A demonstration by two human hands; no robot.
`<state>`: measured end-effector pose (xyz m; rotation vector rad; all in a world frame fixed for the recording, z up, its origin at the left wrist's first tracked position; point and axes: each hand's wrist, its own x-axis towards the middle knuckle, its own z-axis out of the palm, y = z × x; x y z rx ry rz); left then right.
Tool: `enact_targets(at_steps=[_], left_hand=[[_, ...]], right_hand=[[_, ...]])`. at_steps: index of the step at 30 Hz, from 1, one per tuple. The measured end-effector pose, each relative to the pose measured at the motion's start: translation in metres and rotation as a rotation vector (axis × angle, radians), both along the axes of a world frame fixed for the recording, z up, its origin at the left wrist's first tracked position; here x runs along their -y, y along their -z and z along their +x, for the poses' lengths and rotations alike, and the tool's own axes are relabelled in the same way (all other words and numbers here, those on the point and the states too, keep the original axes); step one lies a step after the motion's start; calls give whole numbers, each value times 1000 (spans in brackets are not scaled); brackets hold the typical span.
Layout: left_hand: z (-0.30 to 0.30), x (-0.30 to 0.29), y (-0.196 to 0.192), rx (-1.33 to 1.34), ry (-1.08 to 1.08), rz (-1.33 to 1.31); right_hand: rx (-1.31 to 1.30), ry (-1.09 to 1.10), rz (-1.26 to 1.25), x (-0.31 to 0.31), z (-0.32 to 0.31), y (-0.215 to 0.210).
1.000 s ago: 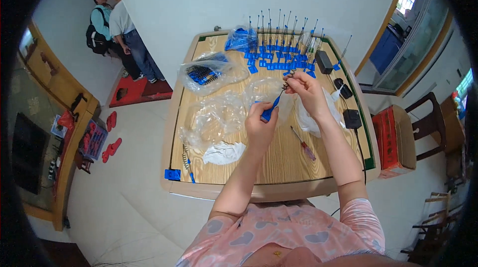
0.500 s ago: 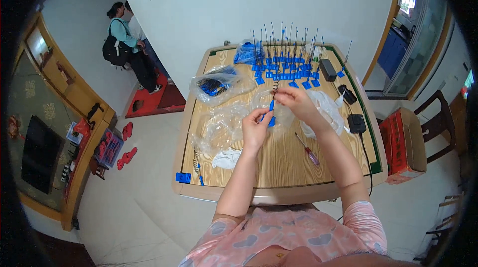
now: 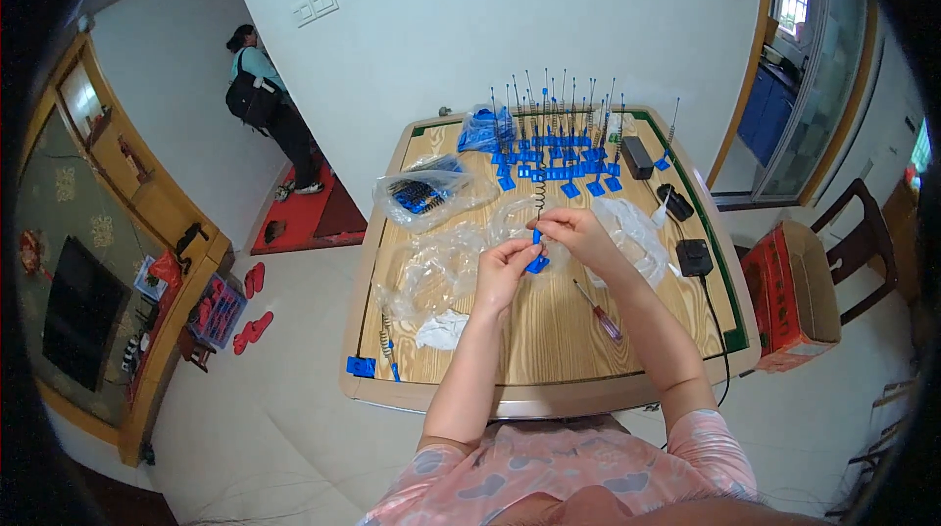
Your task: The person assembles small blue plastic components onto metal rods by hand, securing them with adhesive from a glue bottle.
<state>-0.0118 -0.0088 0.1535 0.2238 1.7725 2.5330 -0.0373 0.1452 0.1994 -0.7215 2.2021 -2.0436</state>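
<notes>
Over the middle of the table, my left hand pinches a slim blue plastic stem. My right hand is closed at the stem's upper end, its fingertips at the foot of a thin dark coil spring that stands upright above. Whether those fingers grip the spring or the stem is too small to tell. A flat blue piece shows just below the hands; I cannot tell if it is joined to the stem. Beyond, several finished-looking spring rods with blue tips stand on blue square bases.
Clear plastic bags lie left of my hands, one bag holding dark springs. A screwdriver lies to the right, near a black adapter with a cable. White tissue is near the front. A person stands at the far left.
My right hand has come down and closed near my left hand, at the stem's upper end. The view has shifted slightly. Of the people at the far left, only one still shows clearly.
</notes>
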Motion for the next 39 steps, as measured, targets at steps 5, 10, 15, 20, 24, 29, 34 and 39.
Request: enact_targets(at_steps=[5, 10, 15, 20, 24, 29, 34, 39], left_hand=[[-1, -3, -4, 18, -2, 13], [2, -3, -10, 28, -17, -36], [-1, -3, 0, -29, -101, -69], [-2, -5, 2, -85, -185, -159], [-2, -6, 2, -117, -221, -137], [-2, -4, 10, -54, -214, -180], [-1, -6, 13, -132, -257, -245], [-3, -5, 23, -137, -254, -274]], right_hand=[[3, 9, 11, -3, -4, 5], [7, 11, 29, -5, -7, 8], [8, 11, 49, -1, -5, 7], [39, 28, 22, 1, -4, 6], [54, 35, 43, 2, -5, 7], [78, 152, -144, -1, -13, 3], [46, 148, -24, -2, -18, 1], [10, 124, -81, 0, -19, 6]])
